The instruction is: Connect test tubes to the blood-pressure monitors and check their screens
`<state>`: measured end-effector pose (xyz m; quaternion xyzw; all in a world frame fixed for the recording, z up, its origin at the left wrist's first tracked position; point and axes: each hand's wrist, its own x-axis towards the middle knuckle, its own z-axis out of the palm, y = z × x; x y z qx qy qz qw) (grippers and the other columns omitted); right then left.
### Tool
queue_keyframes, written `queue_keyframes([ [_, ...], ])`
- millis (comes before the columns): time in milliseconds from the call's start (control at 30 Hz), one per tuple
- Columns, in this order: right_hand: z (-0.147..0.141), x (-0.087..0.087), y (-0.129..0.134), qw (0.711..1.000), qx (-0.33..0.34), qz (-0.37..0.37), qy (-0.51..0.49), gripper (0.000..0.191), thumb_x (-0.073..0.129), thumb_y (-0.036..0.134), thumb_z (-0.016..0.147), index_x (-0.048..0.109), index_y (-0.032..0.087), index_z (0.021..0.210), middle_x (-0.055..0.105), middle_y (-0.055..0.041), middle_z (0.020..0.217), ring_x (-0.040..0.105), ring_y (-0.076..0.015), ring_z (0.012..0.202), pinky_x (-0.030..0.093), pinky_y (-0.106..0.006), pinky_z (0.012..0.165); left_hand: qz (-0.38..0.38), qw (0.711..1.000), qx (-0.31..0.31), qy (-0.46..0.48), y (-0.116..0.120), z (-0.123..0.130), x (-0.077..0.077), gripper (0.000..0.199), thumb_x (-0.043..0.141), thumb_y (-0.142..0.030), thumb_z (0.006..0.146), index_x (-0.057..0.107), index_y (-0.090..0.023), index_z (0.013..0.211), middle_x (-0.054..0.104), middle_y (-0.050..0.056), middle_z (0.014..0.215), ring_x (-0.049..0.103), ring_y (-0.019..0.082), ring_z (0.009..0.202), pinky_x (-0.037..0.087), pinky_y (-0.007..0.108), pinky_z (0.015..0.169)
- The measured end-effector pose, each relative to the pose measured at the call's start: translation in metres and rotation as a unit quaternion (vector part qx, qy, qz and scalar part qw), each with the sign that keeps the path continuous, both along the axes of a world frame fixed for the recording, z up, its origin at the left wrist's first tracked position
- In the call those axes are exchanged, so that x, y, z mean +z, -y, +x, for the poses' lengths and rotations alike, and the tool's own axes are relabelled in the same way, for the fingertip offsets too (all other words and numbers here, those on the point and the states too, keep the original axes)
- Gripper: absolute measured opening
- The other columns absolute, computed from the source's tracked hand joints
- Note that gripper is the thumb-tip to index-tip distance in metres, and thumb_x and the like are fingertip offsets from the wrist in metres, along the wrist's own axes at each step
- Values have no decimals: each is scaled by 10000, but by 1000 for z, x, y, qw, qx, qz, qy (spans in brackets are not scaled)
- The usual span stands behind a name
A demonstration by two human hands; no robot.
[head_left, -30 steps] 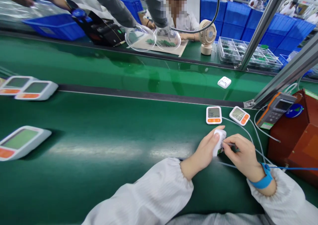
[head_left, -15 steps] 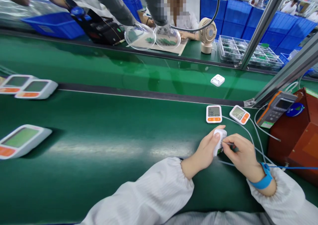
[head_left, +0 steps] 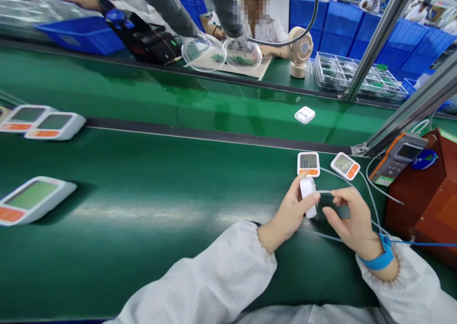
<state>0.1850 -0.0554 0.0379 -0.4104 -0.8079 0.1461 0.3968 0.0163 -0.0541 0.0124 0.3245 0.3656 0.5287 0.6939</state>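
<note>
My left hand [head_left: 291, 209] grips a small white monitor [head_left: 307, 187], turned edge-on with its screen hidden. A thin pale tube [head_left: 324, 192] runs straight from its right side to my right hand [head_left: 352, 217]. There the curled fingers meet the tube, while the thumb stands apart below; exactly how it is held is partly hidden. Just beyond the left fingertips lies a white monitor with orange buttons [head_left: 308, 164], its screen lit with digits. Another such monitor [head_left: 345, 166] lies to its right, tilted. Tubes lead from both toward the right.
A red-brown box [head_left: 424, 209] stands at right, a grey-orange meter [head_left: 398, 157] leaning by it. A metal post [head_left: 396, 105] rises behind. More monitors [head_left: 35, 200] lie at left. A white unit [head_left: 304, 115] sits on the green strip beyond the rail. A co-worker [head_left: 269, 28] sits opposite.
The monitor in my left hand has turned edge-on. My right hand has drawn back slightly to the right, its thumb parting from the fingers. The white unit beyond the rail has shifted left.
</note>
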Motion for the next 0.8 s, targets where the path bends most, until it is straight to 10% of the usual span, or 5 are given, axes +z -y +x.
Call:
queue_keyframes([
  [167, -6, -4, 9, 979, 92, -165, 81, 626, 526, 335, 1002, 267, 135, 1535, 594, 15, 765, 560, -131, 591, 428, -234, 551, 35, 998, -21, -47, -1, -2, -1, 1071, 907, -485, 598, 302, -237, 1446, 549, -12, 869, 551, 152, 716, 473, 293, 652],
  [300, -5, -5, 12, 983, 51, -173, 42, 612, 416, 319, 1049, 189, 123, 1583, 620, -13, 800, 578, -143, 607, 443, -237, 553, 79, 990, -67, -95, -3, -10, 0, 776, 678, -589, 839, 333, -226, 1431, 575, 36, 959, 562, 143, 703, 492, 294, 623],
  [467, 4, -5, 6, 978, -32, -204, -15, 542, 357, 396, 1087, 305, 148, 1566, 641, -32, 801, 593, -159, 601, 469, -248, 532, 55, 975, -208, -52, -7, -17, 5, 860, 651, -458, 906, 91, -270, 1531, 576, -25, 810, 551, 97, 552, 459, 244, 543],
  [800, 3, -10, -1, 970, 1, -240, -33, 553, 338, 424, 1092, 317, 144, 1568, 640, -32, 789, 588, -159, 589, 494, -268, 574, 60, 976, -206, -47, -7, -14, 2, 890, 735, -388, 853, 123, -295, 1494, 616, 9, 935, 602, 101, 624, 522, 268, 602],
])
